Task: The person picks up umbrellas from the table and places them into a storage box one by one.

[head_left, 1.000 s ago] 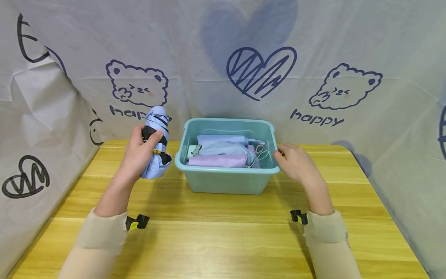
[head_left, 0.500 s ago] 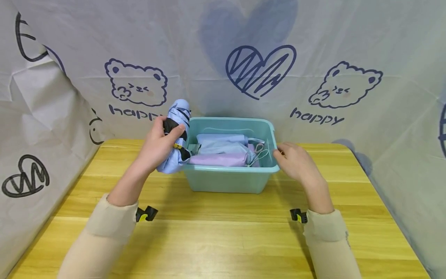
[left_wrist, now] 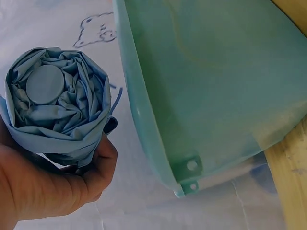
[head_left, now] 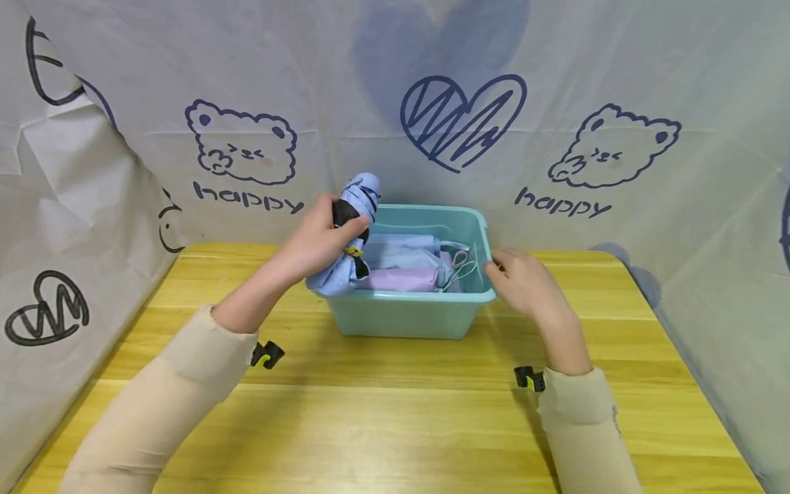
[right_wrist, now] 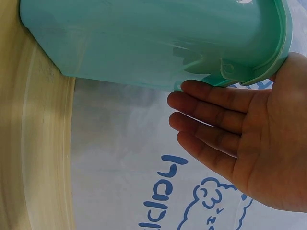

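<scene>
My left hand grips a folded light-blue umbrella with a black band. The umbrella is tilted over the left end of a teal plastic bin. Its bunched end with a round cap faces the left wrist camera, beside the bin's rim. At the bin's right end, my right hand holds the rim. In the right wrist view its fingers reach along the outer wall, while the thumb is mostly hidden behind the rim. Inside the bin lie a purple folded umbrella and light-blue folded ones with loop cords.
The bin stands on a wooden table near its back edge. A pale cloth backdrop with bear and heart drawings hangs behind and along the sides. Small black devices sit at both cuffs.
My left hand has carried the umbrella rightward, from beside the bin to over its left end, now covering part of the contents. My right hand has stayed at the rim.
</scene>
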{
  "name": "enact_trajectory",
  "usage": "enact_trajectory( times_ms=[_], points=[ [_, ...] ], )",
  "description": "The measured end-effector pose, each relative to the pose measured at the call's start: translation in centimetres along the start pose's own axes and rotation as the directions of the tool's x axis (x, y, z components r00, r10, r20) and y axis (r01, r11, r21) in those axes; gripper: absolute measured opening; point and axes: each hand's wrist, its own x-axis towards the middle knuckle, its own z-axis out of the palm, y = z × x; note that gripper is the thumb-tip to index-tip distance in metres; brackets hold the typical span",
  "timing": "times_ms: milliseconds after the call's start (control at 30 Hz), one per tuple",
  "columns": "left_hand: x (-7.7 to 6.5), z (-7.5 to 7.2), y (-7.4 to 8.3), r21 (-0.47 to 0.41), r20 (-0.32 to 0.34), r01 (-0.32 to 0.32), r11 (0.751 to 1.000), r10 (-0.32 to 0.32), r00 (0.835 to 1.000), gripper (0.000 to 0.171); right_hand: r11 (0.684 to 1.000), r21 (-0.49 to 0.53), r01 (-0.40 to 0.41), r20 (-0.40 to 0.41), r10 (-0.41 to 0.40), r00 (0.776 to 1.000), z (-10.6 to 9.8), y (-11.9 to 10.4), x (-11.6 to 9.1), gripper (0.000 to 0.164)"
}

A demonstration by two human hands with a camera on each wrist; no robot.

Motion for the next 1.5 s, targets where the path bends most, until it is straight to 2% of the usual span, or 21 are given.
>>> enact_trajectory(
  times_ms=[200,467,833,1067,1167,1333,1500],
  points=[
    [0.9,1.0,1.7,0.06,0.048,-0.025,0.998,0.022,0.999,0.071,1.0,0.004,0.0,0.0,0.0,1.0,0.0,-0.1,0.0,0.042],
    [2.4,2.7,3.7,0.076,0.115,-0.073,0.994,0.064,0.991,0.072,1.0,0.0,-0.008,-0.004,0.008,1.0,0.0,-0.2,0.0,0.044],
    [3.8,5.4,5.8,0.148,0.178,-0.089,0.985,0.062,0.982,0.062,1.0,-0.007,0.001,-0.003,-0.001,1.0,0.0,-0.1,0.1,0.042],
    [5.1,7.2,6.9,0.18,0.206,-0.101,0.979,0.063,0.977,0.064,1.0,-0.003,0.0,-0.003,0.0,1.0,-0.1,-0.1,0.0,0.044],
    [5.6,8.0,7.3,0.191,0.22,-0.097,0.977,0.053,0.974,0.065,1.0,-0.006,-0.003,-0.004,0.003,1.0,0.0,-0.1,0.0,0.045],
    [6.6,9.1,8.1,0.26,0.253,-0.084,0.962,0.016,0.967,0.065,1.0,-0.008,0.003,-0.006,-0.004,1.0,-0.1,-0.1,0.1,0.042],
    [8.0,9.8,8.7,0.257,0.258,-0.033,0.966,-0.036,0.965,0.049,1.0,-0.008,0.004,0.003,-0.004,1.0,-0.1,-0.1,0.1,0.04]
  ],
)
